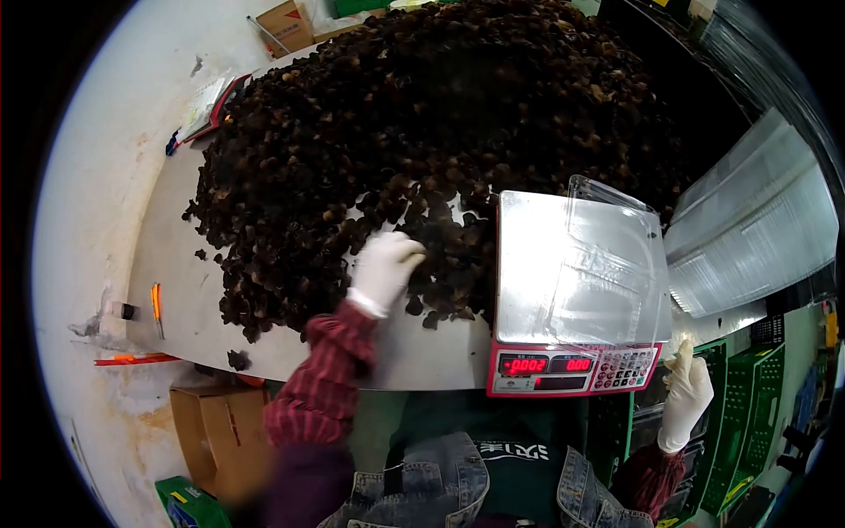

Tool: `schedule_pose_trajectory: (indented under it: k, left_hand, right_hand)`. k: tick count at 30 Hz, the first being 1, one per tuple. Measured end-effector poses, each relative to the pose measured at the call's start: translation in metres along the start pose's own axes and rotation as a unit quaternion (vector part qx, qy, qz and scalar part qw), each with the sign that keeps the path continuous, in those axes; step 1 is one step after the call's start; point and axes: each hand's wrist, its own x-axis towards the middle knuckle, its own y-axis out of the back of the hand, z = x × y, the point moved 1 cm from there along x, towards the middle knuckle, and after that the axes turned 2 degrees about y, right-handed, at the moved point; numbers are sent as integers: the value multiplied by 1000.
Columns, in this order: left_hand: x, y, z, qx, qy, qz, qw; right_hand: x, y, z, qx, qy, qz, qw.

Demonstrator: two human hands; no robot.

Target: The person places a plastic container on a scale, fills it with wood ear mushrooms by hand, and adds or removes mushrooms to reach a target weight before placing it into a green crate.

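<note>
My left hand [385, 271], in a white glove, is at the near edge of a large heap of dark dried wood ear mushrooms [352, 158]. Its fingers are curled in; whatever may be between them is hidden. On the right, my right hand [687, 396], also gloved, hovers off the near right corner of a red scale [519, 385], its index finger raised and nothing visible in it. A clear plastic box [598, 264] lies on the scale's metal plate and overhangs the keypad. Red digits on the display read -0.002 and 0.00.
Stacked clear plastic boxes [757, 220] lean right of the scale. Green crates [748, 414] stand below on the right, and a cardboard box [220, 436] below on the left. Papers [207, 110] and an orange pen [157, 304] lie along the wall side of the white table [176, 255].
</note>
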Motion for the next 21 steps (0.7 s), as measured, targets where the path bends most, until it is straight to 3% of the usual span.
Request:
schedule_pose_trajectory:
  k: [4, 8, 13, 16, 18, 21]
  left_hand:
    - [6, -53, 21, 127, 67, -79, 986]
    - [-3, -60, 23, 88, 101, -88, 987]
    - [-16, -35, 37, -45, 67, 39, 996]
    - [-25, -25, 39, -90, 50, 65, 993]
    - [-32, -12, 43, -194, 120, 56, 972]
    - [-47, 18, 34, -233, 221, 110, 941]
  right_hand:
    - [-3, 1, -2, 8, -15, -9, 1000]
    - [-6, 3, 4, 26, -31, -7, 999]
    - [-4, 0, 6, -4, -4, -10, 1000]
    - [-3, -3, 7, -2, 4, -19, 1000]
    - [-2, -5, 7, 11, -4, -25, 1000]
    - [2, -6, 3, -10, 24, -19, 999]
